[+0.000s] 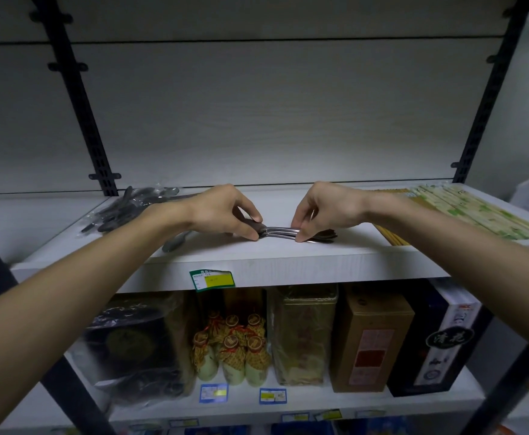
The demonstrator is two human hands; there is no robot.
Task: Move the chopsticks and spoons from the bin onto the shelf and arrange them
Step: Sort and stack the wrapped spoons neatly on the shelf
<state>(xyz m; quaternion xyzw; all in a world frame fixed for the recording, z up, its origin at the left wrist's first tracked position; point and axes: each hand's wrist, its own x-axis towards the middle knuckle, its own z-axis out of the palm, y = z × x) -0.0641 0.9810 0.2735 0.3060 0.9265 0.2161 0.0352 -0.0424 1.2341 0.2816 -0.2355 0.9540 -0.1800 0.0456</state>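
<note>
A small stack of metal spoons (280, 232) lies on the white shelf (288, 262) at its middle. My left hand (222, 211) pinches the stack's left end and my right hand (326, 208) pinches it near the right end, where the bowls stick out. One loose spoon (175, 243) lies near the front edge under my left wrist. A plastic bag of dark spoons (131, 205) sits at the shelf's back left. Packs of chopsticks (464, 215) in green-patterned and brown wrappers lie flat at the right end. The bin is out of view.
Black slotted uprights (81, 98) stand at both sides of the pale back panel. A green price tag (213, 279) hangs on the shelf's front edge. The shelf below holds boxes (370, 337), small wrapped jars (232, 350) and a dark bagged item (131, 343).
</note>
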